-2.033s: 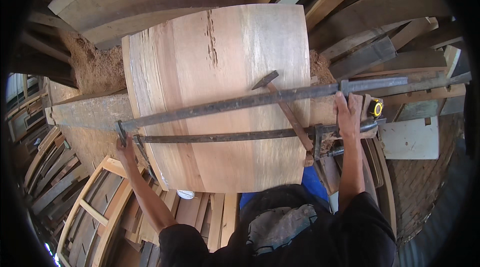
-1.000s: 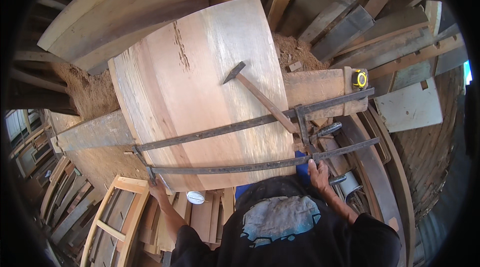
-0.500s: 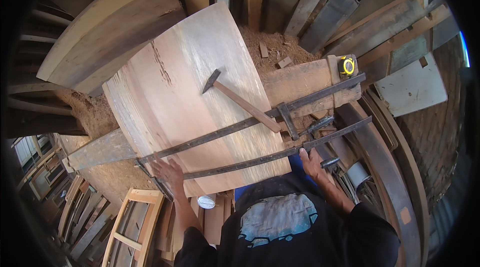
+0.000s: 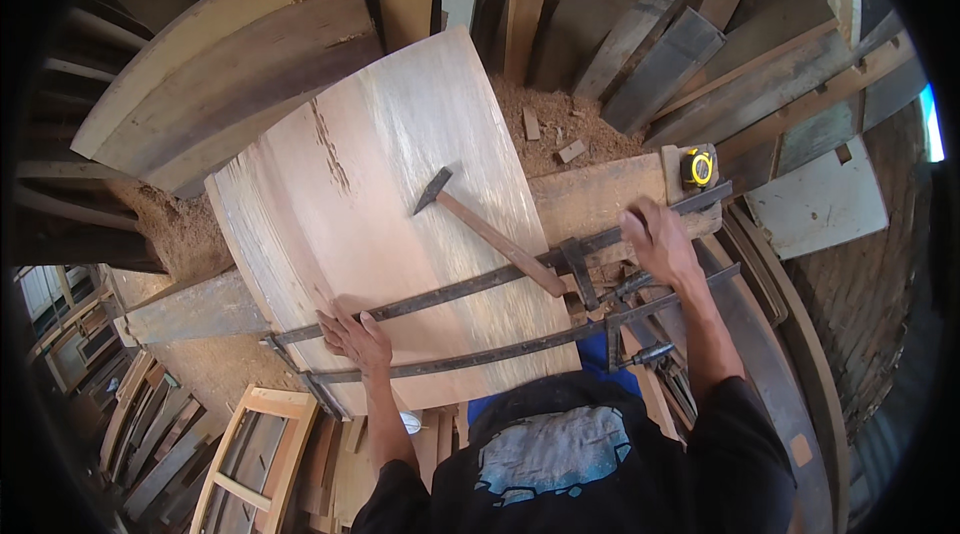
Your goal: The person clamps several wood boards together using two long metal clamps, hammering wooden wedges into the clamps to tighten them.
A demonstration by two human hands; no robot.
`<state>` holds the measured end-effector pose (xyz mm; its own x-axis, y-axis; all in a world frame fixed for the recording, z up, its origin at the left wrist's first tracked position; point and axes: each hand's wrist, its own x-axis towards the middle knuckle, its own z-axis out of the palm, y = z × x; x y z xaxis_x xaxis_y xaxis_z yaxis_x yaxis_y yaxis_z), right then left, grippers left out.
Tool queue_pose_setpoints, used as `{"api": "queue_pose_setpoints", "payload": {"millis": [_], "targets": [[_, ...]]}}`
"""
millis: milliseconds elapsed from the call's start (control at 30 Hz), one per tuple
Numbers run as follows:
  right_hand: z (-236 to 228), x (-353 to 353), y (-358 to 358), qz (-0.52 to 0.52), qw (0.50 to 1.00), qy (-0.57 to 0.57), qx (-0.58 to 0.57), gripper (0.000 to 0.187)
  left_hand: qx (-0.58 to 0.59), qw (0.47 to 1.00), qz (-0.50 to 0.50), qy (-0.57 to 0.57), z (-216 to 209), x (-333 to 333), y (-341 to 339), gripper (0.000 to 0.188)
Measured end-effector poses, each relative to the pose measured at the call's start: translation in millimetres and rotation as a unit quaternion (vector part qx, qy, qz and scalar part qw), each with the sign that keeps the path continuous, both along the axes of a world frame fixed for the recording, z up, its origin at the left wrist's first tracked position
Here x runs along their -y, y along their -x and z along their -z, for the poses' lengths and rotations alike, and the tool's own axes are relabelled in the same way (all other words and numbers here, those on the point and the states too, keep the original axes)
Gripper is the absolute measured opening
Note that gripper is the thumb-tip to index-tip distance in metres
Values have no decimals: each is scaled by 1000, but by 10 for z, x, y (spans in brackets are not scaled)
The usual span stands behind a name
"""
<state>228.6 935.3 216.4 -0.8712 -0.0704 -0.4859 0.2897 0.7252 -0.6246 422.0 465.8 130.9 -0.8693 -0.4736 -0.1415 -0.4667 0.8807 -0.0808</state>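
A wide wooden panel (image 4: 340, 204) lies across a plank bench, with two long dark bar clamps across its near part. My left hand (image 4: 360, 339) rests on the panel with fingers spread, between the far bar clamp (image 4: 450, 296) and the near bar clamp (image 4: 470, 356). My right hand (image 4: 662, 246) is over the right end of the far clamp, past its sliding jaw. Its fingers are loosely bent and a little blurred, with nothing visible in them. A hammer (image 4: 495, 242) with a wooden handle lies on the panel, its handle end by the far clamp's jaw.
A yellow and black tape measure (image 4: 700, 168) sits on the bench's right end (image 4: 600, 196). Sawdust and offcuts (image 4: 572, 151) lie behind the bench. Boards (image 4: 650, 69) lean all around the back. A small wooden frame (image 4: 250, 464) stands at the lower left.
My right hand has left the near clamp's sliding jaw and moved away from me to above the far clamp. My left hand has shifted slightly right on the panel.
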Motion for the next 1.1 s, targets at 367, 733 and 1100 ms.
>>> {"api": "queue_pose_setpoints", "payload": {"millis": [367,733,1100], "targets": [[2807,697,2067,-387,893,-193,122,39,-38,997,61,-42,61,-193,660,65],[3865,604,1964,-322,827,-141,438,32,20,996,51,-63,196,-20,659,73],[4753,716,1736,-462,782,-278,311,31,3,994,17,-106,344,20,769,75]]}}
